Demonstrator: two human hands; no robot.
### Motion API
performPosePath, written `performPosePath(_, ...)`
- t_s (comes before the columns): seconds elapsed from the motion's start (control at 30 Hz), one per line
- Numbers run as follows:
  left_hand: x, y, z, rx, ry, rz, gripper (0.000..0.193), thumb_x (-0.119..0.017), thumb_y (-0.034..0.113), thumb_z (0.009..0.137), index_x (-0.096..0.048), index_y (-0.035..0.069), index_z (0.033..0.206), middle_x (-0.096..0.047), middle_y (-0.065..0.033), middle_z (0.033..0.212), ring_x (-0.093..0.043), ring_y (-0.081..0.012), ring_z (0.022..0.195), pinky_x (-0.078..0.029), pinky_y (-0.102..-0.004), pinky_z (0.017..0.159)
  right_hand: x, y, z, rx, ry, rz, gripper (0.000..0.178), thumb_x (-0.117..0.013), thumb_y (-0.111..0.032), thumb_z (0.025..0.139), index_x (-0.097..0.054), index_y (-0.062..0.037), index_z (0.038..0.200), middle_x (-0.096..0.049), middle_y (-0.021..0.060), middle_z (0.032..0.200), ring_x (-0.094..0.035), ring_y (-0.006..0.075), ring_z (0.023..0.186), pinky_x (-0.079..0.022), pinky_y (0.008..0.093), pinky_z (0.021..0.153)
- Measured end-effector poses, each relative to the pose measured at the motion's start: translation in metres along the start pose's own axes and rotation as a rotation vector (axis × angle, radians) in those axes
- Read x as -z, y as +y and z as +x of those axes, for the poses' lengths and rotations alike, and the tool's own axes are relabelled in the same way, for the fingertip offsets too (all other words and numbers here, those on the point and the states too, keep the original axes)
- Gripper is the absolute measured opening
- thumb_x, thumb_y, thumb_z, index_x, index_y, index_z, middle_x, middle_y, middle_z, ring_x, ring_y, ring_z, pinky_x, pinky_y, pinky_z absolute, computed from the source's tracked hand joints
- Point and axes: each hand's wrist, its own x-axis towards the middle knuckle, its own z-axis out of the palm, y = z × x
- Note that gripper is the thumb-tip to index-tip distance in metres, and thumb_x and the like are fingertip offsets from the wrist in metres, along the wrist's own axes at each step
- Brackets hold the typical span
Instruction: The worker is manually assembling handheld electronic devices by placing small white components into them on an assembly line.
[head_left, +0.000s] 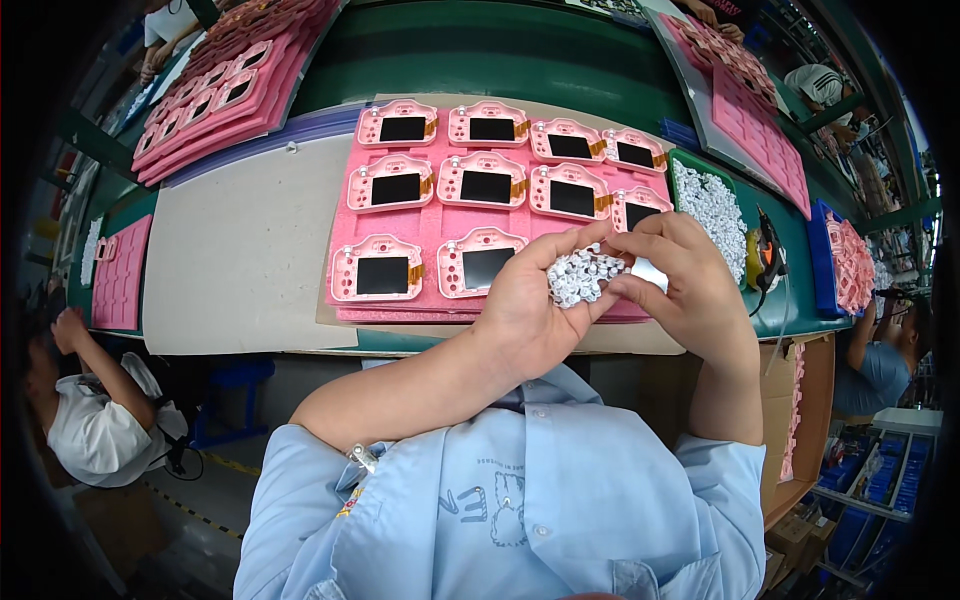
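My left hand [530,315] is cupped palm up, holding a heap of small white plastic parts [580,278]. Over the heap's right side, my right hand [695,285] has its thumb and fingers drawn together in a pinch; what lies between the fingertips is too small to make out. A pale white shape shows between that thumb and the fingers. Just beyond both hands, pink device shells [378,272] with dark screens and orange ribbon cables lie in rows on a pink foam tray [434,222]. My hands hide part of the nearest row on the right.
Right of the foam, a green tray holds more white parts [708,212]. Beside it lies a black and orange tool [770,252] with a cord. A blue bin [822,285] carries pink pieces. Stacked foam trays [250,120] stand far left. Co-workers sit at both sides.
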Motion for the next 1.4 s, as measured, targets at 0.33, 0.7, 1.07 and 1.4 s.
performPosePath(0.33, 0.001, -0.001, 0.003, 0.009, 0.051, -0.014, 0.034, -0.042, 0.014, 0.093, -0.052, -0.007, 0.118, -0.060, -0.0175, 0.111, -0.060, -0.0272, 0.101, -0.052, -0.0375, 0.092, 0.003, 0.009, 0.000, -0.135, 0.058, 0.094, 0.015, -0.068, -0.003, 0.077, -0.069, -0.0005, 0.091, -0.061, 0.0071, 0.079, -0.054, 0.0186, 0.068, -0.044, 0.0279, 0.061)
performPosePath(0.7, 0.004, 0.000, -0.002, 0.025, 0.029, 0.023, 0.029, -0.045, 0.014, 0.093, -0.055, -0.004, 0.114, -0.060, -0.0148, 0.105, -0.060, -0.0259, 0.103, -0.051, -0.0330, 0.088, -0.015, 0.059, 0.012, -0.364, 0.177, -0.154, 0.015, -0.064, -0.008, 0.082, -0.069, 0.0026, 0.091, -0.067, 0.0106, 0.080, -0.057, 0.0216, 0.061, -0.046, 0.0293, 0.058)
performPosePath(1.07, 0.005, 0.003, -0.005, 0.021, 0.052, 0.010, 0.027, -0.046, 0.015, 0.093, -0.055, -0.002, 0.112, -0.060, -0.0138, 0.102, -0.060, -0.0246, 0.101, -0.051, -0.0310, 0.086, -0.031, 0.062, 0.011, -0.302, 0.171, -0.247, 0.015, -0.065, -0.010, 0.080, -0.069, 0.0023, 0.088, -0.068, 0.0109, 0.081, -0.061, 0.0237, 0.066, -0.049, 0.0317, 0.061)
performPosePath(1.4, 0.011, 0.005, -0.008, 0.012, 0.043, 0.007, 0.026, -0.046, 0.015, 0.093, -0.056, -0.002, 0.111, -0.061, -0.0137, 0.101, -0.060, -0.0242, 0.100, -0.051, -0.0306, 0.085, -0.037, 0.054, 0.012, -0.386, 0.201, -0.147, 0.014, -0.065, -0.009, 0.080, -0.069, 0.0027, 0.086, -0.069, 0.0116, 0.081, -0.061, 0.0253, 0.067, -0.049, 0.0321, 0.063)
